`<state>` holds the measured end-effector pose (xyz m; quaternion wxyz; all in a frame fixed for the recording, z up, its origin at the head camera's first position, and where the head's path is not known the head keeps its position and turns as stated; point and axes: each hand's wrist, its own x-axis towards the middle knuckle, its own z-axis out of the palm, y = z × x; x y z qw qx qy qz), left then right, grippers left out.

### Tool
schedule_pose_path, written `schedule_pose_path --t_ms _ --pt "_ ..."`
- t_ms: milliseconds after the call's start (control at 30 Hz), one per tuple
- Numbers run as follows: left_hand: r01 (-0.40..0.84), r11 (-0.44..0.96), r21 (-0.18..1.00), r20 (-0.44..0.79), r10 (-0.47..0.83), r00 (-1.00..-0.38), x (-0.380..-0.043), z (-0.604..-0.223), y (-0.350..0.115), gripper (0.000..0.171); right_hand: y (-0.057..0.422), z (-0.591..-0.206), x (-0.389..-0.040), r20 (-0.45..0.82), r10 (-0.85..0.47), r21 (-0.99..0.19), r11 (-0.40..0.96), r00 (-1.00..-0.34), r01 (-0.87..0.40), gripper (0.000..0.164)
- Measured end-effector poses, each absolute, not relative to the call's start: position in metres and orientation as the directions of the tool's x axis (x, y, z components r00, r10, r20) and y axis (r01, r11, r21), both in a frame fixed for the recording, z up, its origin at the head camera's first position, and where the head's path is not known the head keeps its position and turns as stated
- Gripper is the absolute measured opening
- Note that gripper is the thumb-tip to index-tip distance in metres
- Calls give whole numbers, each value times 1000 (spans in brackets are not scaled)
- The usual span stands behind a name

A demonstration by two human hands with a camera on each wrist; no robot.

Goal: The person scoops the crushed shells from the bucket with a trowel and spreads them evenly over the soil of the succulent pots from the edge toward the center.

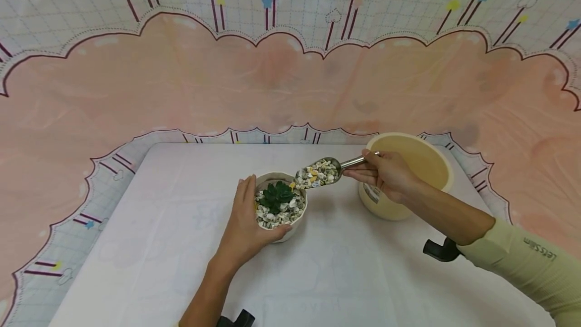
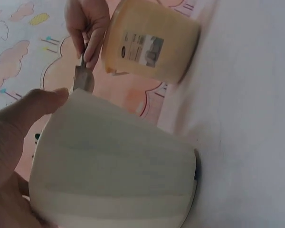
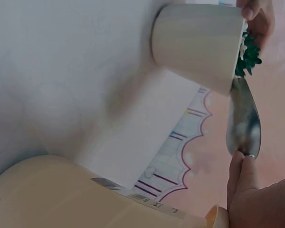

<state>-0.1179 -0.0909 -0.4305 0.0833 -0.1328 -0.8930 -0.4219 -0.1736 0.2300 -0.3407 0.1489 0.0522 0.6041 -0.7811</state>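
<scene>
A white flower pot (image 1: 297, 225) stands on the table, with a green succulent (image 1: 277, 197) amid pale pebbles (image 1: 274, 217). My left hand (image 1: 248, 226) grips the pot at its rim, thumb on the near side and fingers along the left; the left wrist view shows the thumb over the pot's edge. My right hand (image 1: 389, 171) holds a metal scoop (image 1: 336, 175) by its handle. White, grey and yellow pebbles (image 1: 315, 173) fill the scoop, whose tip is right at the pot's right rim. In the right wrist view the scoop's underside meets the rim beside the succulent.
A cream-yellow bucket (image 1: 381, 209) with a paper label (image 2: 142, 49) stands to the right of the pot, behind my right hand. A white cloth covers the table (image 1: 172, 206). Behind it hangs a pink and white patterned curtain (image 1: 290, 85).
</scene>
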Motion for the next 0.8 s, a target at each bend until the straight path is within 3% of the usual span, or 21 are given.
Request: schedule_pose_path --t_ms 267,800 --pt "308 647 697 332 89 -939 -111 -431 -78 136 230 -341 -174 -253 -175 -931 -223 -952 289 34" --pt "410 594 692 332 243 -911 -122 -433 -95 131 231 -341 -173 -251 -173 -932 -223 -952 286 35"
